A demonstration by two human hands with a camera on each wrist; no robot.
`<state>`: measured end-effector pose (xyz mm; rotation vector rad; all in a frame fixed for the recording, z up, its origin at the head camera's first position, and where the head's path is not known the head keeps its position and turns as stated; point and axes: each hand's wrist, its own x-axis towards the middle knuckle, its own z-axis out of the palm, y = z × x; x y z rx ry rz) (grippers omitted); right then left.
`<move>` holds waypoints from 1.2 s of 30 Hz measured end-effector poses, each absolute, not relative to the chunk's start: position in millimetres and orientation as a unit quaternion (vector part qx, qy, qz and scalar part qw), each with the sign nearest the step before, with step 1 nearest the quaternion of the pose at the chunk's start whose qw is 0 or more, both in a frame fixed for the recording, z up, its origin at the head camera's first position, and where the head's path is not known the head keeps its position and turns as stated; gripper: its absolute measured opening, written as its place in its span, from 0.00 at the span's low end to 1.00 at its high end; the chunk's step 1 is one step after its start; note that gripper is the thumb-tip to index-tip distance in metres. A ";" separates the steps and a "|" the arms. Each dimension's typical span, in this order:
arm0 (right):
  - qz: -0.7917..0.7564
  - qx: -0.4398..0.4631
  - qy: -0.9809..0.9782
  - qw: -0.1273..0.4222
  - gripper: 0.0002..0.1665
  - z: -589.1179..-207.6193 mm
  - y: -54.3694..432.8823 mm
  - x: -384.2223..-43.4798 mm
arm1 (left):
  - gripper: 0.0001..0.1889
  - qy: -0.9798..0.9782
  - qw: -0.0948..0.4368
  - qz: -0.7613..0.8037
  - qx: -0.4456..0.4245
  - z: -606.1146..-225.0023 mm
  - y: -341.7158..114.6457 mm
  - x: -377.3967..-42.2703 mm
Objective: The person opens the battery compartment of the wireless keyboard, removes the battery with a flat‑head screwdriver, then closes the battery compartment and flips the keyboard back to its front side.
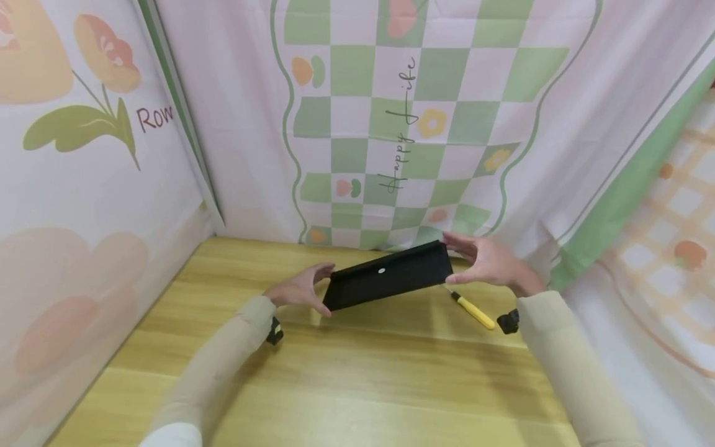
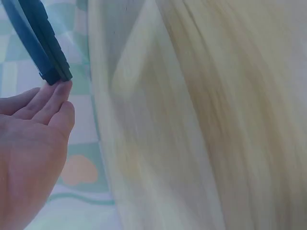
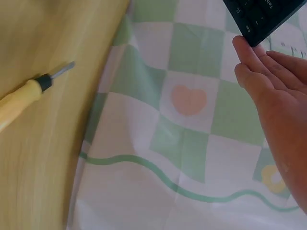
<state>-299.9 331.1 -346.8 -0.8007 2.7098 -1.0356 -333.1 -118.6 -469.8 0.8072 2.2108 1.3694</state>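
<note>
A black keyboard (image 1: 391, 279) is held up at a tilt over the table, its plain underside with a small white oval mark facing the head camera. My left hand (image 1: 297, 289) grips its left end between thumb and fingers. At the other end, my right hand (image 1: 491, 266) grips it the same way. Keys with printed letters show on the keyboard's corner (image 3: 261, 17) in the right wrist view. The left wrist view has the keyboard's edge (image 2: 41, 45) above the left fingertips. Most of the key side is hidden.
A screwdriver (image 1: 473, 312) with a yellow handle lies on the wooden table (image 1: 357, 385), below and near the right hand. Behind the table hangs a green-and-white checked curtain (image 1: 349, 155). Patterned cloth walls (image 1: 89, 205) stand on both sides.
</note>
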 end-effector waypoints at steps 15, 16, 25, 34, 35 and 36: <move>-0.246 -0.304 0.918 0.062 0.76 -421.7 307.7 -281.5 | 0.71 0.829 0.166 0.453 0.282 -463.3 -157.6 -321.2; -0.248 -0.303 0.918 0.066 0.77 -427.9 307.1 -281.0 | 0.71 0.832 0.166 0.448 0.281 -464.0 -158.0 -320.6; -0.240 -0.272 0.929 0.074 0.78 -468.5 304.3 -275.6 | 0.73 0.852 0.156 0.412 0.282 -478.3 -151.2 -314.8; -0.238 -0.271 0.931 0.062 0.77 -478.0 303.0 -277.1 | 0.73 0.864 0.144 0.406 0.260 -486.9 -139.2 -308.8; -0.237 -0.271 0.931 0.061 0.77 -478.6 303.2 -277.2 | 0.73 0.866 0.144 0.405 0.256 -487.4 -138.1 -308.2; -0.236 -0.271 0.931 0.061 0.77 -479.2 303.6 -277.3 | 0.73 0.868 0.145 0.403 0.253 -488.4 -137.2 -307.9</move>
